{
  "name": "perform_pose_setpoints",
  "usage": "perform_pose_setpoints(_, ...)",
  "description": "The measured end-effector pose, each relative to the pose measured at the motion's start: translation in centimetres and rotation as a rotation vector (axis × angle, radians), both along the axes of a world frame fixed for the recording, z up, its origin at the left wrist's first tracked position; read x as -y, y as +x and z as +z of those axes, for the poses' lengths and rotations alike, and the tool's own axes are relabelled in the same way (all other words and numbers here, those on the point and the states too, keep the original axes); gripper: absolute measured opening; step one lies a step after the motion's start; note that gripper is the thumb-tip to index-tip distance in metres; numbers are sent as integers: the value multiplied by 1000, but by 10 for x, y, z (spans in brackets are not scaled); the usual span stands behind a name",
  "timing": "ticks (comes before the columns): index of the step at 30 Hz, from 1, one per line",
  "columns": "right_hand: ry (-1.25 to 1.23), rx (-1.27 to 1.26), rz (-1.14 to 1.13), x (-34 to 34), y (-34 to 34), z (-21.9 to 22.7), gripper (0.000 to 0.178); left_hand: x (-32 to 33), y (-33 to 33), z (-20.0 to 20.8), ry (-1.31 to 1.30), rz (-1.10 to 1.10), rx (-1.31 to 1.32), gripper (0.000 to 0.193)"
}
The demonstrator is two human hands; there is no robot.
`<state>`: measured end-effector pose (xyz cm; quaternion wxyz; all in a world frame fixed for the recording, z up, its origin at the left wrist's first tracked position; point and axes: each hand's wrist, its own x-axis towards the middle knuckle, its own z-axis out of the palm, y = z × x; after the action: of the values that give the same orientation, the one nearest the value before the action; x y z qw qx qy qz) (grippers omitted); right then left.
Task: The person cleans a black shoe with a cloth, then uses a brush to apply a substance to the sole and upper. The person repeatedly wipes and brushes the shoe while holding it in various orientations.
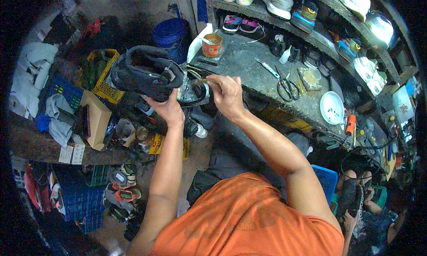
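Note:
A black high-top shoe (144, 71) is held up in front of me, its opening facing upward. My left hand (168, 109) grips it from below near the middle, thumb along its side. The sole (202, 95) is parted from the upper at the right end, and a greyish, shiny inner surface (190, 87) shows in the gap. My right hand (226, 93) is closed in a pinch at this gap. A thin thing sticks out of its fingertips toward the shoe, too small to make out.
On the dark bench stand an orange-brown tin (212, 46), black scissors (288, 89), a white-handled tool (267, 68) and a white plate (332, 107). Shelves (284, 22) with shoes rise behind. Left are a yellow crate (106, 89) and a cardboard box (97, 120). Another person's hand (351, 220) shows lower right.

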<state>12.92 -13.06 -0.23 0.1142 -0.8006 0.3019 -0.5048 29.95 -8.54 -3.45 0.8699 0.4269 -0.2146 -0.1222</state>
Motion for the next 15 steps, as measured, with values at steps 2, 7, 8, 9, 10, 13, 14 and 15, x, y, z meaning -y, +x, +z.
perform_pose_setpoints(2, -206, -69, 6, 0, 0, -2, 21, 1, 1, -3, -6, 10, -18, 94)
perform_pose_setpoints(7, -15, -371, 4, -20, 9, -5, 11, -3, 7, -11, 219, 162, 217, 101)
perform_pose_setpoints(8, 19, -264, -36, -19, 11, -3, 10, -4, 7, -13, 255, 156, 244, 100)
perform_pose_setpoints(9, 93, -210, -47, -17, 13, -2, 10, -6, 6, -15, 276, 188, 309, 96)
perform_pose_setpoints(10, 140, -131, -49, -15, 15, 0, 9, -7, 5, -16, 351, 201, 311, 92)
perform_pose_setpoints(13, -67, -178, -107, -11, 16, 2, 10, -10, 3, -18, 384, 258, 436, 88)
perform_pose_setpoints(14, -26, -303, -98, -11, 18, 2, 11, -11, 1, -19, 384, 255, 444, 87)
perform_pose_setpoints(15, 72, -451, -97, -11, 19, 2, 12, -10, 1, -18, 340, 226, 437, 86)
